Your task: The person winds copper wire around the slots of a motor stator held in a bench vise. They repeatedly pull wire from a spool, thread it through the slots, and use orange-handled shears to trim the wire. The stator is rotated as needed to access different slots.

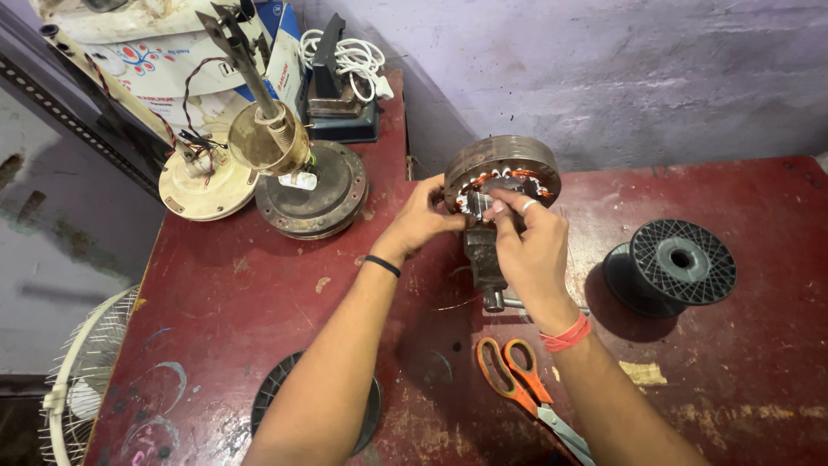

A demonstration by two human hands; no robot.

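Observation:
A round rusty motor stator [509,166] with copper windings stands tilted on a small metal stand [486,263] in the middle of the dark red table [241,293]. My left hand [420,222] grips the stator's left edge. My right hand [528,242], with a ring and a red wrist band, pinches at the windings on its face; whether it holds wire I cannot tell. Orange-handled scissors [517,375] lie just in front of my right forearm.
A black empty spool [677,263] lies at the right. A rusty ceiling-fan motor with a shaft [302,185] and a cream cover [203,185] sit at the back left, near a black box with white cable [345,78]. A black disc [272,401] and a fan guard [82,380] are at the lower left.

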